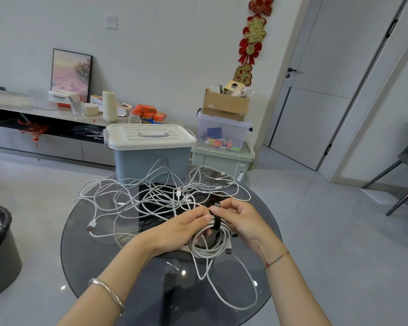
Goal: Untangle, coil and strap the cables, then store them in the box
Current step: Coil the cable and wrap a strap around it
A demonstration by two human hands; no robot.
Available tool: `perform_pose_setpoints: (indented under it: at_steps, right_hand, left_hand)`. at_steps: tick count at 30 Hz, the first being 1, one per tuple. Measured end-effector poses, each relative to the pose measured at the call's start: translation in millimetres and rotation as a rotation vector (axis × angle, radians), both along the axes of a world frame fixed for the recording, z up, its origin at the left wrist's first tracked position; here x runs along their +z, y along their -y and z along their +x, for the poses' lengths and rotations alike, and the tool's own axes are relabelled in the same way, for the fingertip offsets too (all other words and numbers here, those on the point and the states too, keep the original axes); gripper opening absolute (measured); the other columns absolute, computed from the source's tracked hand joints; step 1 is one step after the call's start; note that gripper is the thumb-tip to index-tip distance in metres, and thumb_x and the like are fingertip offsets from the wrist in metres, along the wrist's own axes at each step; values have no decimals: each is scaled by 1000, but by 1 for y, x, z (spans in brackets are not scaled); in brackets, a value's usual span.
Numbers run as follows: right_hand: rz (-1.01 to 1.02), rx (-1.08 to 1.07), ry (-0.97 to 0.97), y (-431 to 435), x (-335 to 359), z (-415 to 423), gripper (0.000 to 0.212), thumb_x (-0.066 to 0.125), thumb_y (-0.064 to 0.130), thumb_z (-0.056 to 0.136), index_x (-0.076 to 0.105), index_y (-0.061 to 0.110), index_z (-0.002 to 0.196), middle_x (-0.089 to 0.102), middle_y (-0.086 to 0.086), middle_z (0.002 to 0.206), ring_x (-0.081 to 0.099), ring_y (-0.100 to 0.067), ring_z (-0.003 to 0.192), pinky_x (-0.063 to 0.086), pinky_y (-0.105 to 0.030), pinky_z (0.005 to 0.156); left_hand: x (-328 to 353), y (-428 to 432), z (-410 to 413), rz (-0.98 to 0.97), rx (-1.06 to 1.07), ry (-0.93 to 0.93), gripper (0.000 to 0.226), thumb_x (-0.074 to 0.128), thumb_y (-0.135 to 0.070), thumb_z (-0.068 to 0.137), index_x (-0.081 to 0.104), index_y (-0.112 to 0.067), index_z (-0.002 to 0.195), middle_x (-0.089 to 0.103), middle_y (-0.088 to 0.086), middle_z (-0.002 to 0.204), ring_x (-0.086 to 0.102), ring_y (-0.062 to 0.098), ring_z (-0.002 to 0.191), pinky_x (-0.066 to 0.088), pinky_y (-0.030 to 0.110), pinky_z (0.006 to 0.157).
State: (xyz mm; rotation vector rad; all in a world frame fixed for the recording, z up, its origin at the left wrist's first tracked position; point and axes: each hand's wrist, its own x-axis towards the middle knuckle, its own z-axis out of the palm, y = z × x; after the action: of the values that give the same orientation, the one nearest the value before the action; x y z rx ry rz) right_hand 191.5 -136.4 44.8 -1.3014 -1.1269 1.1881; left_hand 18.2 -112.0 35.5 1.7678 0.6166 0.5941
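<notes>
Strapping under way above the glass table (92, 243): left hand (186, 223) clamped on the coiled white cable (210, 247), right hand (242, 220) pinching the black strap (215, 223) round it. Easing either grip before the strap closes would likely spring the loops, and the uncoiled tail (256, 292) could snag the tangle (151, 196); box (149, 147) stands lidded behind.

Bright, even light; bowed edges

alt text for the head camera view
A left hand holds a coiled white cable while the right hand pinches a black strap looped round it, above a round glass table. Tangled white cables lie on the table; a lidded blue box stands behind.
</notes>
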Motion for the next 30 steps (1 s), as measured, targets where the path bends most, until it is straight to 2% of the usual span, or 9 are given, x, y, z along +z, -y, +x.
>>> perform_pose_setpoints:
  at_steps: [8,13,19,21,24,26,27,28,30]
  right_hand:
    - [-15,-101,59,-2,-3,-4,17,77,12,77,60,12,75,67,6,56,57,-2,45,42,-11,44]
    - [195,-314,100,-7,-8,-16,17,77,10,77,60,13,72,68,1,66,62,-3,57,50,-14,57]
    - [310,-466,-65,-10,-8,-23,15,76,10,78,61,12,74,67,0,70,63,-7,64,52,-17,64]
    - [336,-485,-82,-11,-8,-24,14,76,10,78,62,11,75,67,-3,74,63,-8,67,53,-17,66]
    - [402,-521,-61,-11,-6,-23,14,75,8,79,61,10,75,66,-3,74,63,-3,66,52,-14,64]
    - [431,-524,-63,-11,-5,-22,15,74,6,79,61,11,74,66,0,71,63,0,63,50,-13,62]
    - [434,-522,-69,-10,-5,-21,15,74,7,80,61,12,73,66,1,70,63,0,63,50,-12,62]
    - [434,-523,-71,-10,-6,-20,16,73,7,80,60,13,73,66,2,70,62,1,62,49,-11,62]
    - [442,-523,-57,-9,-6,-19,17,74,8,80,59,14,72,65,3,70,61,3,62,47,-10,60]
  left_hand:
    - [-1,-1,1,51,21,-27,27,37,-22,103,48,2,96,51,-9,73,42,8,65,38,21,65]
    - [-1,0,7,33,178,33,25,37,-23,103,52,-7,91,52,-2,76,48,5,65,42,20,71]
    - [-8,-4,13,31,393,184,21,48,-28,97,53,-8,96,57,0,74,55,8,72,44,13,68]
    - [-11,-4,15,135,467,158,22,51,-33,94,54,-14,105,57,-3,90,55,11,89,45,16,81]
    - [-9,-3,13,592,733,23,36,65,-38,85,53,-21,114,49,-6,107,46,10,104,38,24,92]
    - [-4,-1,11,874,791,-30,28,73,-33,80,59,-23,101,50,-10,94,45,8,89,37,23,82]
    - [-1,1,9,898,752,-41,18,73,-33,80,61,-25,90,52,-12,81,46,4,78,36,20,74]
    - [1,2,9,811,682,-28,12,69,-36,83,61,-27,81,54,-12,68,47,2,67,36,15,66]
    - [3,4,14,437,561,-3,31,54,-44,91,65,-25,70,62,-5,55,49,2,48,37,12,53]
